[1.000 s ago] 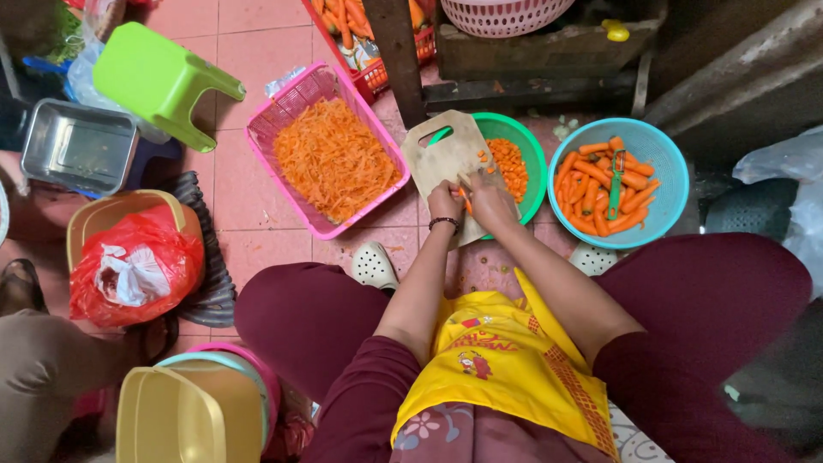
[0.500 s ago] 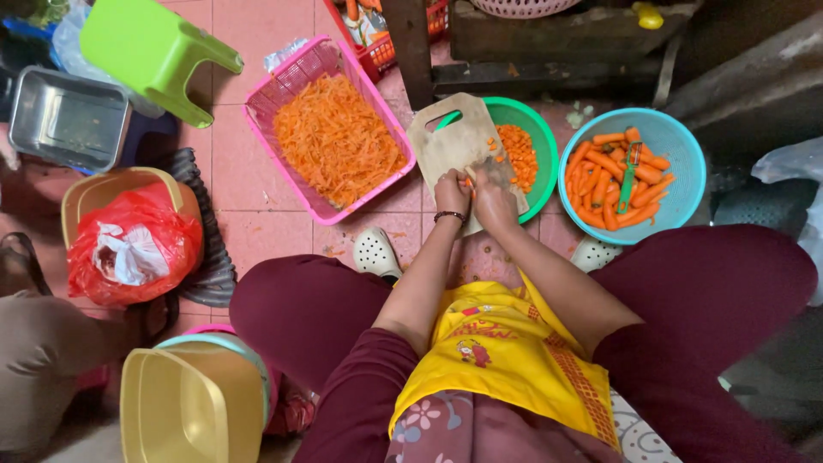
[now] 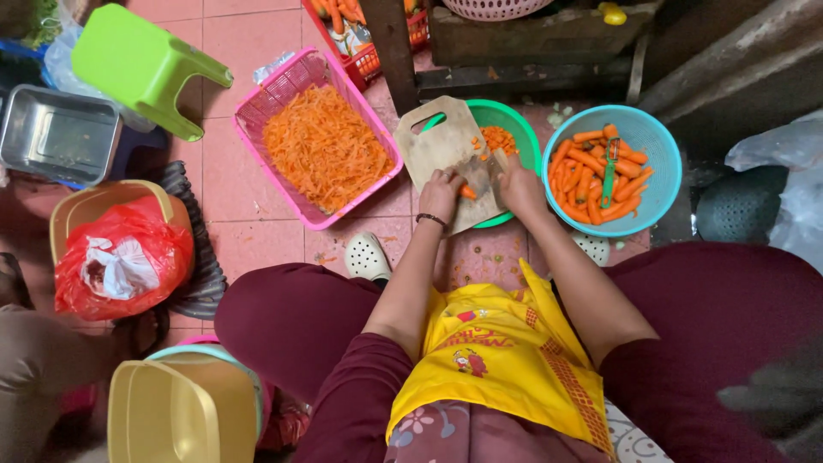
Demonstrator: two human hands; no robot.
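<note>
Two hands work on a wooden cutting board (image 3: 441,141) laid over a green bowl (image 3: 514,120). Left hand (image 3: 441,193) curls closed, pinning a carrot piece (image 3: 467,193) to the board. Right hand (image 3: 519,184) is fisted on a knife (image 3: 499,167). Blue bowl of peeled carrots (image 3: 613,167) sits just right.

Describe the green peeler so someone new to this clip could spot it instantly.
Start at the wooden cutting board under both hands, then look right to the turquoise bowl of peeled carrots. The peeler lies on top of them: the only green, thin, straight thing amid the orange.
</note>
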